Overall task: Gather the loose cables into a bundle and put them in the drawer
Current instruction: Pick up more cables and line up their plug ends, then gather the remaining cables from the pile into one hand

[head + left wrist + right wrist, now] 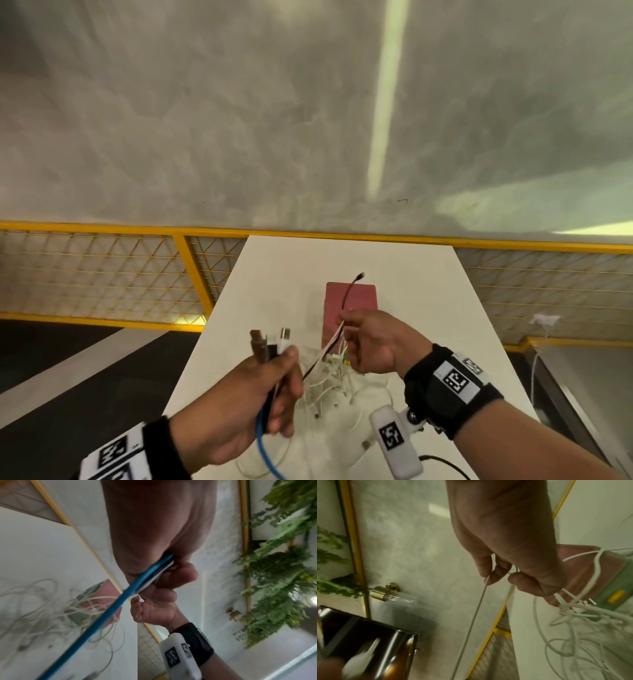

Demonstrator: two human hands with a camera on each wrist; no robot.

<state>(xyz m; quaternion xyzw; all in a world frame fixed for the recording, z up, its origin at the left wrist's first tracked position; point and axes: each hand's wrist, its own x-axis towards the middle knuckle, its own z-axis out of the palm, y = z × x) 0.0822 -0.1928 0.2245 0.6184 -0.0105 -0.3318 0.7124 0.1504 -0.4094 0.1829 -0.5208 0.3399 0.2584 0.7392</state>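
My left hand (274,383) grips a bunch of cable ends above the white table (274,274): a blue cable (265,452), white ones and brown plugs (260,344) sticking up. The blue cable (102,616) runs down out of the fist in the left wrist view. My right hand (363,337) pinches thin cables, a black one (349,291) rising past it and a white one (471,622) slanting toward the left hand. A tangle of white cables (329,383) hangs and lies between both hands. No drawer shows.
A pink box (349,305) lies on the table behind the tangle. A yellow-framed mesh railing (102,270) runs behind the table, with a grey wall above. A white plug and cord (543,322) hang at the right. Green plants (283,574) show in the wrist views.
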